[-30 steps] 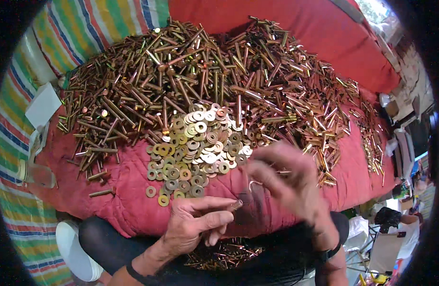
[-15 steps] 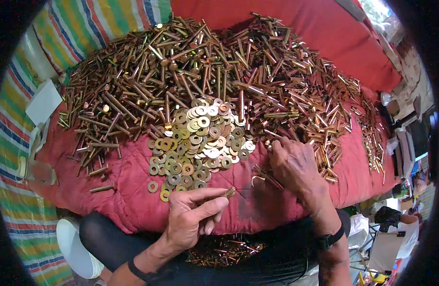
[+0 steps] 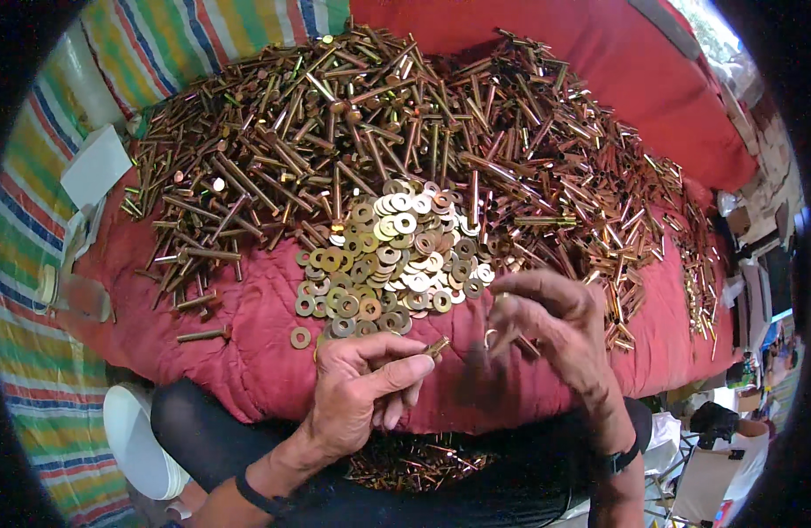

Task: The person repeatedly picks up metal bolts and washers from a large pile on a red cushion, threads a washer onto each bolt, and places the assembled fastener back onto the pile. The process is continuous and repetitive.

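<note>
My left hand is closed, with a small brass-coloured cylindrical metal piece pinched between thumb and forefinger. One end of the piece sticks out past the fingertips; the rest is hidden in the hand. To the right, my right hand hovers over the red quilted cloth. Its fingertips are smeared by motion, so whether they hold anything is unclear. Just beyond both hands lies a heap of flat round washers. A large mound of brass-coloured bolts spreads behind the washers.
More slender metal parts cover the right side of the cloth. A loose bolt lies at the left. Below the cloth's front edge, small metal parts lie between my legs. A white bucket stands at the lower left, beside striped sheeting.
My right hand has lifted from the metal parts and drawn nearer, its fingers now blurred. My left hand keeps its pinch on the metal piece. The whole view has shifted slightly.
</note>
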A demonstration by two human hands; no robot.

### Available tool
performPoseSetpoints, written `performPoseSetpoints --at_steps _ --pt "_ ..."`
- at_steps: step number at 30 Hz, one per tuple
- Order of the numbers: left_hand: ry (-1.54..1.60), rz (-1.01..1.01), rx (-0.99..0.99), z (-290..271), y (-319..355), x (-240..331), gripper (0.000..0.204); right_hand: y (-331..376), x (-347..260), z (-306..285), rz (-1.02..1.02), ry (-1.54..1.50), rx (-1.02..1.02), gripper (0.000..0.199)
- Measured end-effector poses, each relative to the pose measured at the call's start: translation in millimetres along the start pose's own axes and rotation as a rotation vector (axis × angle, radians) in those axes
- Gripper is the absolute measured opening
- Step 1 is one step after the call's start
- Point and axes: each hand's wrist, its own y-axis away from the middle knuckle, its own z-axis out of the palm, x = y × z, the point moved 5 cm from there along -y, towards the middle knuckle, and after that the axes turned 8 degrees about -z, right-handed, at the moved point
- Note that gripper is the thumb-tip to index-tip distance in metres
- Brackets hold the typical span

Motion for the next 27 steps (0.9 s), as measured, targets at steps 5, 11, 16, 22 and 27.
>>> performPoseSetpoints --at_steps 5,11,16,22,27 --pt "-0.033 -0.04 0.004 -4 0 2 0.018 11 5 20 0.02 -0.325 -0.065 0.028" --pt "0.013 -0.076 -0.028 -2 -1 1 0.016 14 2 17 -0.222 0.055 -0.13 0.035" --pt "0.004 -0.092 -0.108 1 -1 5 0.013 19 -5 18 -0.209 0.158 -0.09 0.033" --pt "0.035 -0.253 -0.229 2 0 1 0.012 19 -23 23 -0.469 0.316 -0.165 0.027" --pt "0.168 -0.413 -0.328 1 1 -6 0.013 24 -26 30 -0.557 0.343 -0.22 0.032"
